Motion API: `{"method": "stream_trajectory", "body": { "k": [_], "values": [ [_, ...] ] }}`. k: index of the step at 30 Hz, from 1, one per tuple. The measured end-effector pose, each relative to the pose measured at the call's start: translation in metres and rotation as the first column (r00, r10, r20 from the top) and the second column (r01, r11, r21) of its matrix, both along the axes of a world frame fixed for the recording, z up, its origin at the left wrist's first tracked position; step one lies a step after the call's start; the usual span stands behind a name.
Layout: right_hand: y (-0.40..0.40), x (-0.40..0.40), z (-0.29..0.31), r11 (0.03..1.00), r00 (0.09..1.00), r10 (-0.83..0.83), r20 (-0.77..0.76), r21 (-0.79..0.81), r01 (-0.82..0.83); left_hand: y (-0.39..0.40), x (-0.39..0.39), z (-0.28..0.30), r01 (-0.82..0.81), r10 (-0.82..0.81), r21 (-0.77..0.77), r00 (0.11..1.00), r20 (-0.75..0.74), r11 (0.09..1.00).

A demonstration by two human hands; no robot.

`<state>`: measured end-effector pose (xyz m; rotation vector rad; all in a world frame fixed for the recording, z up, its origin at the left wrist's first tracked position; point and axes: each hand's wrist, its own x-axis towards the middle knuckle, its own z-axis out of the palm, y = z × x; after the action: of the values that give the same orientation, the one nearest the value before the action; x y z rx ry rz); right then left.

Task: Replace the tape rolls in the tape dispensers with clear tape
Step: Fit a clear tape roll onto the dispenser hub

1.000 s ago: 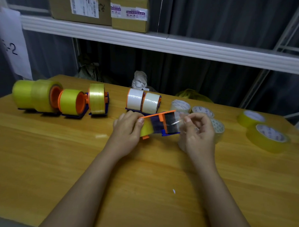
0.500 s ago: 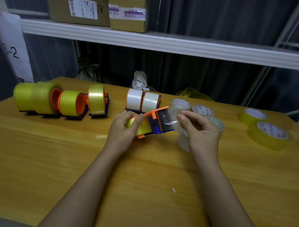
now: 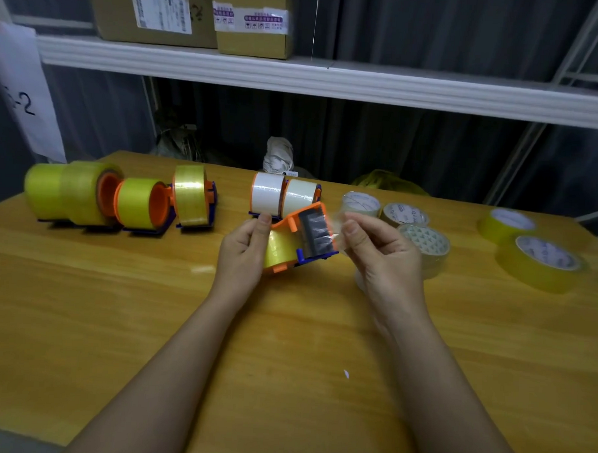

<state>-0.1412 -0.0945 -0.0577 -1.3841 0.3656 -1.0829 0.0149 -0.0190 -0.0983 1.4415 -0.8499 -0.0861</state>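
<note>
The orange-and-blue tape dispenser (image 3: 298, 238) is held above the wooden table (image 3: 115, 321), between both hands. The left hand (image 3: 243, 254) grips its roll end, fingers curled round it. The right hand (image 3: 383, 261) pinches the clear tape end (image 3: 337, 224) at the dispenser's front.

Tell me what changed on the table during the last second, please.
The orange-and-blue tape dispenser rose slightly and tilted in the left hand. The right hand keeps pinching the clear tape end. The loose rolls and the other dispensers stayed put.
</note>
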Motion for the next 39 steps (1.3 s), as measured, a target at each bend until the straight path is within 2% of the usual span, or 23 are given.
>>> {"method": "stream_trajectory", "body": {
  "k": [14,39],
  "values": [
    [0.0039,0.0016,-0.0017,0.998,0.999,0.002,-0.032,-0.067,-0.004,0.0017,-0.0009,0.0017,-0.015,0.015,-0.049,1.000,-0.010,0.999],
    [0.0076,-0.0009,0.0035,0.998,0.999,0.035,-0.007,-0.048,-0.035,0.0025,-0.0063,0.0032,0.045,-0.045,-0.037,0.999,-0.019,0.998]
  ]
}}
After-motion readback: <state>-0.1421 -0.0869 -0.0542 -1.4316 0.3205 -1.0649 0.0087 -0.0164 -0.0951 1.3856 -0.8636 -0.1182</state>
